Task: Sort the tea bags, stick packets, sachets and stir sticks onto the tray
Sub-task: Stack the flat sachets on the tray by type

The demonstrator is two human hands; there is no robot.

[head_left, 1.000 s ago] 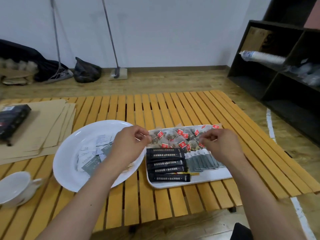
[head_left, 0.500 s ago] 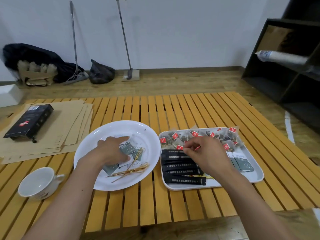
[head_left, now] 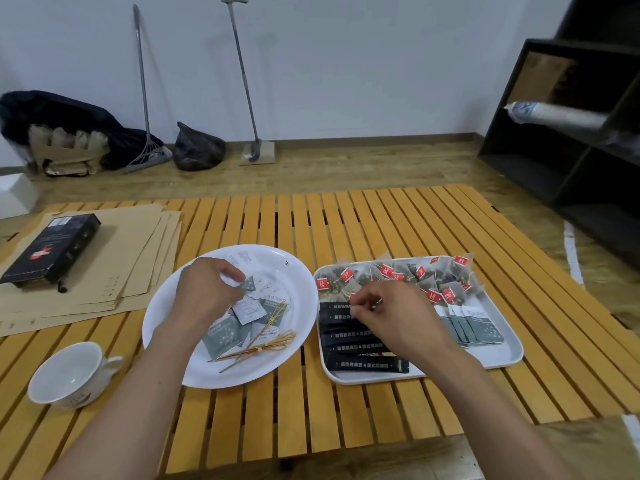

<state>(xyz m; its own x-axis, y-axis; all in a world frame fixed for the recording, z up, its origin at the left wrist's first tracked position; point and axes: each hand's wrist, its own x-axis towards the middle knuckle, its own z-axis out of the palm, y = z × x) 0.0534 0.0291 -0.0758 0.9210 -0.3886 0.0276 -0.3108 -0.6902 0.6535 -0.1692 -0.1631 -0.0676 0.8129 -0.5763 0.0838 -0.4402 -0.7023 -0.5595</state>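
Observation:
A white tray [head_left: 512, 356] on the right carries a back row of tea bags [head_left: 384, 273] with red tags, several black stick packets [head_left: 363, 365] and a row of teal sachets [head_left: 483, 329]. My right hand [head_left: 391, 315] hovers over the tray's left half with curled fingers, which pinch at a red tea bag tag. To the left, a white plate [head_left: 156, 327] holds loose teal and white sachets [head_left: 223, 337] and bundled stir sticks [head_left: 265, 344]. My left hand [head_left: 202, 292] reaches into the plate and pinches a teal sachet [head_left: 248, 283] between thumb and fingers.
A white cup [head_left: 69, 375] stands at the front left of the slatted wooden table [head_left: 346, 220]. Brown envelopes [head_left: 131, 271] with a black box [head_left: 52, 251] on them lie at the back left. A dark shelf unit [head_left: 561, 143] stands to the right.
My left hand left the tray's edge, went down into the plate and took hold of a teal sachet. My right hand shifted left over the tea bags and stick packets.

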